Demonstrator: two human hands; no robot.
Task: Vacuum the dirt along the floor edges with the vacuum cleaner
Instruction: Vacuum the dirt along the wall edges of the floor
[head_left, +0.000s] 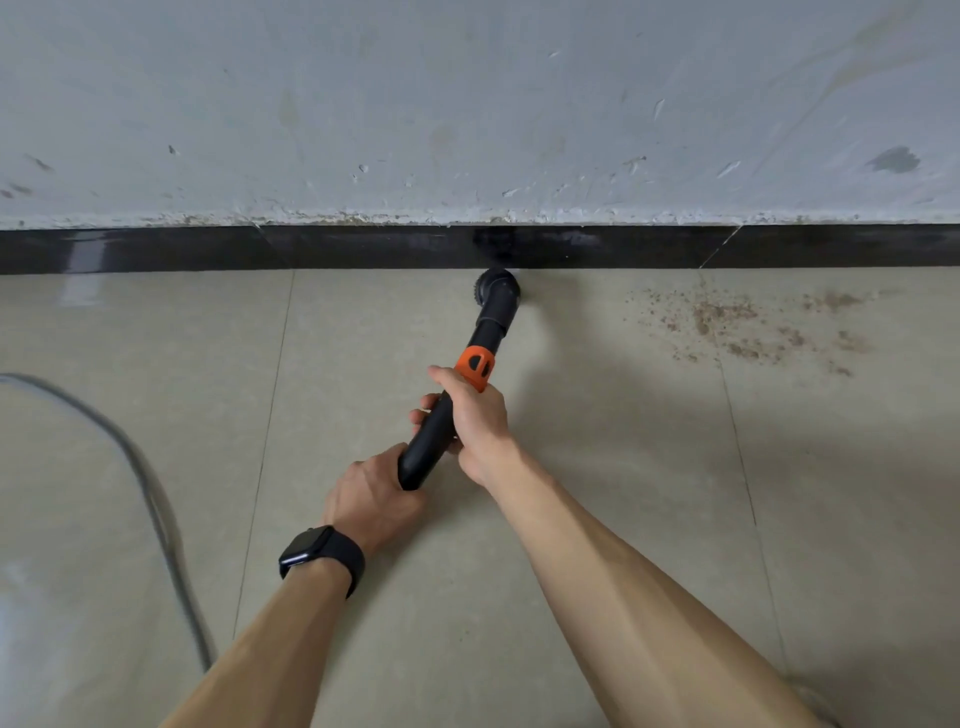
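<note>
The right hand (475, 415) clasps the smooth black vacuum wand (426, 449) just behind its orange collar (474, 366); the left hand (371, 499), wearing a black smartwatch (317, 551), grips the wand's rear end. The round brush nozzle (496, 286) sits at the glossy black skirting (156, 249), seemingly touching it. Gritty brown dirt (737, 322) lies on beige tiles near the skirting, right of the nozzle.

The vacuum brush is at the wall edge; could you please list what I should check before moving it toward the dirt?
1. Left hand and right hand grip the tube: ok.
2. Brush head on the floor, against the baseboard: ok.
3. Dirt on the right picked up: not ok.
4. Floor between brush head and dirt unobstructed: ok.
5. Grey hose lies left, away from that path: ok.
6. Suction running: cannot tell.
</note>
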